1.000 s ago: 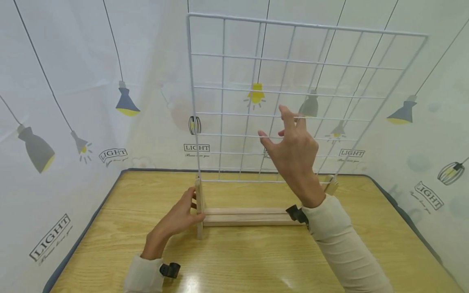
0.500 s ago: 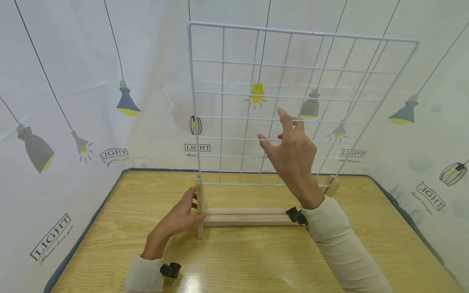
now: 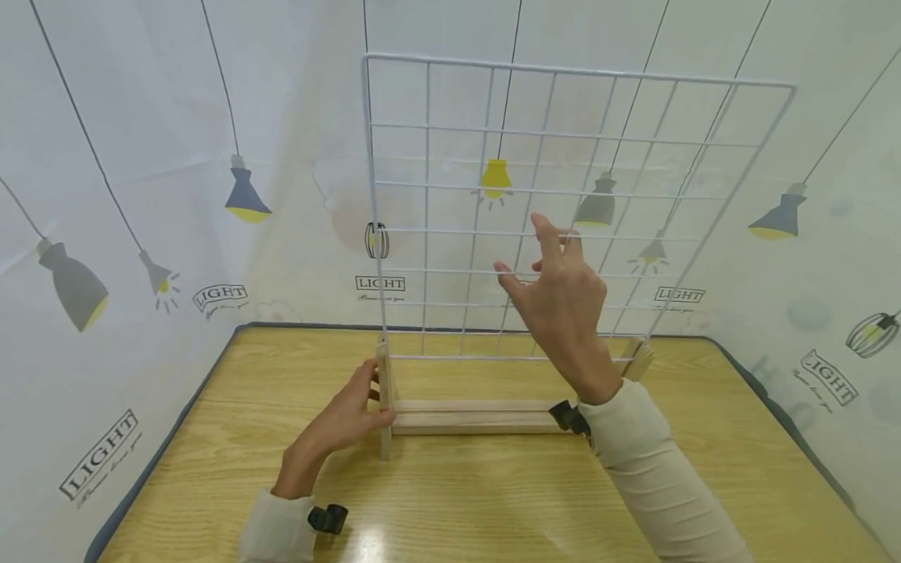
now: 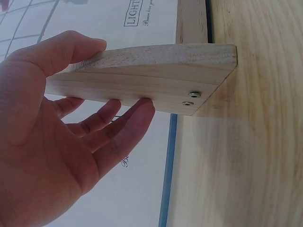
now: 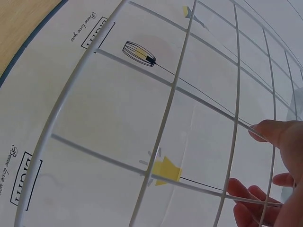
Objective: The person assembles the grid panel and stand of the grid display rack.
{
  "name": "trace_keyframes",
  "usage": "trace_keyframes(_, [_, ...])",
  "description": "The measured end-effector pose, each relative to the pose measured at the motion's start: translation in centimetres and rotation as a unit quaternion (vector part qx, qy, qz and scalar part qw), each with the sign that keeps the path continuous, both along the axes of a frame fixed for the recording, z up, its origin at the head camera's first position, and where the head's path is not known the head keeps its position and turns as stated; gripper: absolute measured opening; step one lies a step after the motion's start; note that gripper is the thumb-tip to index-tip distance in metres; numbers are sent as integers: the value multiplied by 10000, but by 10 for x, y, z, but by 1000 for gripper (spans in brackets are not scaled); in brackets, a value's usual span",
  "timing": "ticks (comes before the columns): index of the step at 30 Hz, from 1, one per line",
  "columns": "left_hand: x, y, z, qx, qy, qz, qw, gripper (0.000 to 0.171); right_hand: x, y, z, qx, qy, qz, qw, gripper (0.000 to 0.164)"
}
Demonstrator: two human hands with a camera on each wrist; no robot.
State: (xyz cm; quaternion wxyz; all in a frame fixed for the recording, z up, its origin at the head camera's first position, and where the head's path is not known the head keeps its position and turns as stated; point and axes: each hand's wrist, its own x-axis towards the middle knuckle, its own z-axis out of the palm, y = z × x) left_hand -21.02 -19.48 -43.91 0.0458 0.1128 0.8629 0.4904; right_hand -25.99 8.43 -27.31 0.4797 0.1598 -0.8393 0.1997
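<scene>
A white wire grid panel [image 3: 612, 74] stands upright, its lower corners at two short wooden side boards. My left hand [image 3: 345, 414] grips the left side board [image 3: 383, 403], thumb over one edge and fingertips against the opposite edge. In the left wrist view, this pale board [image 4: 137, 78] shows two metal screws [image 4: 194, 94] near its bottom. My right hand [image 3: 566, 305] holds the grid near its middle. Its thumb [image 5: 270, 130] lies along one wire, and its fingers [image 5: 241, 189] reach through the mesh, partly hidden. The right side board [image 3: 639, 358] is partly behind the right forearm.
Pale wooden crossbars [image 3: 479, 426] join the side boards low over the wood-grain table [image 3: 450, 508]. White sheeting [image 3: 303, 102] printed with lamps surrounds the table at the back and sides. Black wrist cameras [image 3: 328, 518] sit at both cuffs.
The grid's top edge has come down and its upper right corner has moved left. My right hand has lowered slightly with it. The left hand and side board stay put.
</scene>
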Motion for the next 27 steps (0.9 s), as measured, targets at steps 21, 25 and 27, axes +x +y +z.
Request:
trace_keyframes(21, [-1,-1,1,-67,-16,-37,10000,79,-2,-1,-10,46,-110,-62,9999,67])
trace_keyframes(25, [0,-1,1,-56,-25,-63,10000,78,-2,-1,-12,60,-163,-68,9998,66])
trace_keyframes(27, [0,-1,1,-32,-9,-83,10000,78,-2,0,-13,71,-180,-67,9998,66])
